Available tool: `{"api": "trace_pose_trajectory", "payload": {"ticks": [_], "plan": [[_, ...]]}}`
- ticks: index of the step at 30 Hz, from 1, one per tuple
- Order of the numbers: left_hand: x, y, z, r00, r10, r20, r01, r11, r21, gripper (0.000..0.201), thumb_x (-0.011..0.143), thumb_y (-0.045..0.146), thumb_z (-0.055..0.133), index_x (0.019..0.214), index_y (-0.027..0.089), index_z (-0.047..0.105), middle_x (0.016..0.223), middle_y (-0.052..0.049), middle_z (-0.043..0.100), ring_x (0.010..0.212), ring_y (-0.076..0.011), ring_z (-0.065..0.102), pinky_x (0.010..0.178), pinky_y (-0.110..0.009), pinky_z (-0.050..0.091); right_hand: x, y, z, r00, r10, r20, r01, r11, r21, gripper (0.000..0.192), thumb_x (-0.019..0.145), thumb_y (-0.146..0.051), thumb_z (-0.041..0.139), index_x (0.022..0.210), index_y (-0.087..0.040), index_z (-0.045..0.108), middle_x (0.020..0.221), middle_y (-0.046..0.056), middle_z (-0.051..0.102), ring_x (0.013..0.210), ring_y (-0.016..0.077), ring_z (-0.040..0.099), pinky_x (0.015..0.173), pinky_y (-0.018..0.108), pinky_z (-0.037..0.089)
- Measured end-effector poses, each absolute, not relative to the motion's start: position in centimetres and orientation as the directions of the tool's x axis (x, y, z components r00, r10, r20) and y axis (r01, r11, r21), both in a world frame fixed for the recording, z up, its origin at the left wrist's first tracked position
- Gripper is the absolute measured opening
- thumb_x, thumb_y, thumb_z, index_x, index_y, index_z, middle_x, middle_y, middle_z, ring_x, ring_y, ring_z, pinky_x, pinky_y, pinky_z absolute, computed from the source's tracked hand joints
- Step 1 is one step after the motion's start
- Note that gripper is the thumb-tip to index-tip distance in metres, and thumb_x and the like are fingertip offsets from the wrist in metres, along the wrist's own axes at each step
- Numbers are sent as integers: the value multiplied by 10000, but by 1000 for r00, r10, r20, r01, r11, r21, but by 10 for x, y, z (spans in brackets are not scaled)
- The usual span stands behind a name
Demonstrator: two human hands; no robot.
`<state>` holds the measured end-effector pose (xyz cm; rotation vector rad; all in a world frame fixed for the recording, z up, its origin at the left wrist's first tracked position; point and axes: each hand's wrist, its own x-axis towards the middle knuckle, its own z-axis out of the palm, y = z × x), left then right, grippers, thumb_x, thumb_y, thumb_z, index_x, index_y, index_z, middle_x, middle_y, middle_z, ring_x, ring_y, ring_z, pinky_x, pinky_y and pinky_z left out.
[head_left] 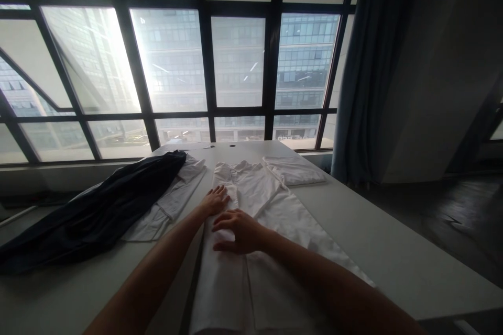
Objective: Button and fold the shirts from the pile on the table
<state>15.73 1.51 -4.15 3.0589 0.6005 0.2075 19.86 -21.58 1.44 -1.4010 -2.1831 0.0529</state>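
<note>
A white shirt (pixel 259 204) lies spread lengthwise on the grey table (pixel 393 251), collar at the far end toward the window, hem running off the near edge of view. Its left side looks already folded in over the body, forming a long straight panel, while the right side still fans out flat and unfolded. The left hand (pixel 216 200) lies flat, fingers together, on the folded panel near the shoulder; the right hand (pixel 236 230) rests just nearer on the same panel, fingers loosely spread and pressing down, gripping nothing. So the fold seems about half made, with the right side and the lengthwise folds left. A folded white garment (pixel 294 170) sits at the far right, and to the left lie another white shirt (pixel 173 199) and a dark garment (pixel 98 204), both unfolded.
</note>
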Motion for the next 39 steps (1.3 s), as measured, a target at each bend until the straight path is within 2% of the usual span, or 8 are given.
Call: {"api": "trace_pose_trajectory", "payload": {"ticks": [5, 9, 12, 18, 24, 29, 35, 39], "plan": [[157, 15, -42, 896, 438, 78, 430, -897, 98, 592, 1034, 463, 260, 1532, 144, 292, 1621, -173, 214, 1507, -267, 174, 1199, -467, 184, 165, -229, 16, -589, 756, 287, 683, 655, -324, 660, 752, -539, 765, 1321, -237, 619, 1402, 111, 570, 1309, 274, 508, 1129, 394, 319], [159, 21, -45, 911, 403, 83, 396, -914, 89, 586, 1036, 475, 246, 1532, 166, 282, 1616, -178, 226, 1508, -265, 173, 1186, -486, 205, 164, -241, 18, -619, 781, 85, 712, 603, -361, 906, 713, -566, 783, 1497, -301, 415, 1589, 133, 322, 1477, 338, 238, 1186, 541, 148], [159, 23, -47, 916, 390, 95, 383, -920, 85, 590, 1033, 495, 245, 1532, 184, 285, 1611, -171, 247, 1502, -273, 192, 1177, -494, 225, 167, -242, 24, -620, 784, 2, 719, 570, -398, 1018, 663, -586, 807, 1531, -339, 337, 1624, 119, 233, 1495, 360, 160, 1178, 588, 115], [159, 19, -40, 915, 396, 84, 391, -918, 64, 593, 1027, 498, 246, 1522, 178, 307, 1613, -169, 244, 1501, -283, 193, 1178, -496, 231, 167, -230, 29, -657, 749, 87, 672, 633, -385, 765, 787, -545, 727, 1466, -318, 457, 1575, 102, 359, 1469, 300, 277, 1194, 526, 131], [170, 29, -25, 916, 396, 69, 394, -918, 41, 596, 999, 543, 280, 1476, 206, 395, 1565, -129, 365, 1419, -285, 364, 1152, -478, 291, 171, -228, 7, -664, 722, 197, 649, 687, -327, 762, 883, -469, 645, 1538, -238, 329, 1589, 132, 318, 1491, 272, 220, 1200, 512, 123], [197, 55, -23, 891, 455, 1, 452, -886, 98, 691, 1001, 561, 228, 1532, 124, 294, 1625, -155, 217, 1507, -279, 163, 1210, -467, 138, 180, -219, 3, -711, 675, 198, 610, 732, -304, 814, 843, -468, 685, 1538, -267, 312, 1590, 110, 325, 1484, 270, 242, 1195, 471, 174], [230, 102, -26, 878, 477, -38, 477, -868, 139, 710, 992, 594, 223, 1543, 149, 265, 1638, -164, 137, 1519, -288, 99, 1201, -506, 136, 202, -187, 5, -744, 633, 212, 599, 774, -206, 794, 854, -476, 675, 1516, -191, 341, 1574, 142, 350, 1474, 262, 268, 1189, 408, 207], [247, 140, -28, 865, 500, -32, 500, -857, 120, 686, 994, 595, 212, 1542, 185, 263, 1644, -157, 115, 1520, -287, 85, 1202, -506, 137, 221, -163, 12, -720, 668, 189, 663, 742, -97, 744, 871, -462, 668, 1489, -161, 382, 1550, 158, 387, 1456, 261, 307, 1190, 409, 209]]}}
